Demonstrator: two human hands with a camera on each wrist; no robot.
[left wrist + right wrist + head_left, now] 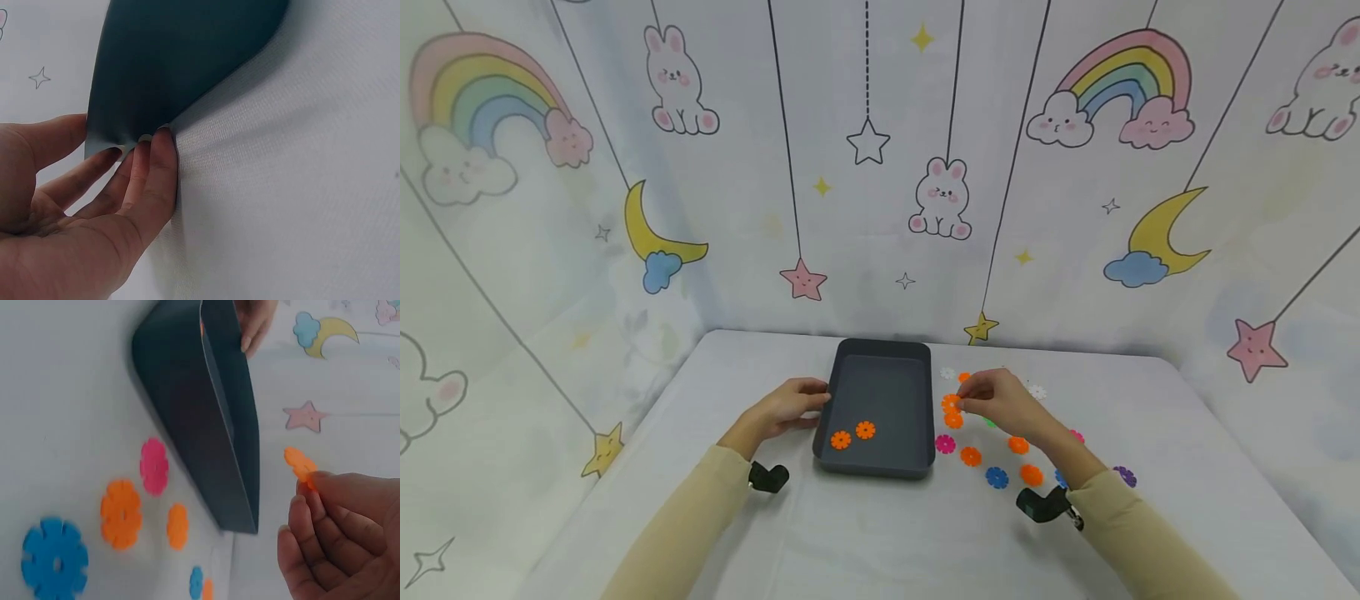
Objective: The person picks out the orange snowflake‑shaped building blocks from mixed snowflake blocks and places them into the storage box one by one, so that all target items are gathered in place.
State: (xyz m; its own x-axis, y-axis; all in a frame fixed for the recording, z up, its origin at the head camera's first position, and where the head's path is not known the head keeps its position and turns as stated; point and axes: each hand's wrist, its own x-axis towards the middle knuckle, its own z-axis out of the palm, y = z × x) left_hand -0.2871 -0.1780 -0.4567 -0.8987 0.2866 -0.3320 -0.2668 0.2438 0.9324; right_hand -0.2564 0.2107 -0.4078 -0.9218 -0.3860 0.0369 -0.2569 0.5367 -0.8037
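Observation:
My left hand (792,405) holds the left side of a dark grey rectangular tray (880,387); in the left wrist view its thumb is at the rim and the other fingertips rest against the outer wall. Two orange flower-shaped discs (853,435) lie in the tray's near left part. Just right of the tray, my right hand (1003,404) pinches another orange flower disc (300,464) between thumb and fingertips. In the right wrist view this disc is held up, apart from the pieces on the table. Below it lies an orange disc (953,421).
Several loose flower discs lie right of the tray, among them a pink one (945,444), a blue one (997,477), a purple one (1125,476) and a white one (947,373). A white cloth (865,533) covers the table. Behind it hangs a printed curtain (737,167).

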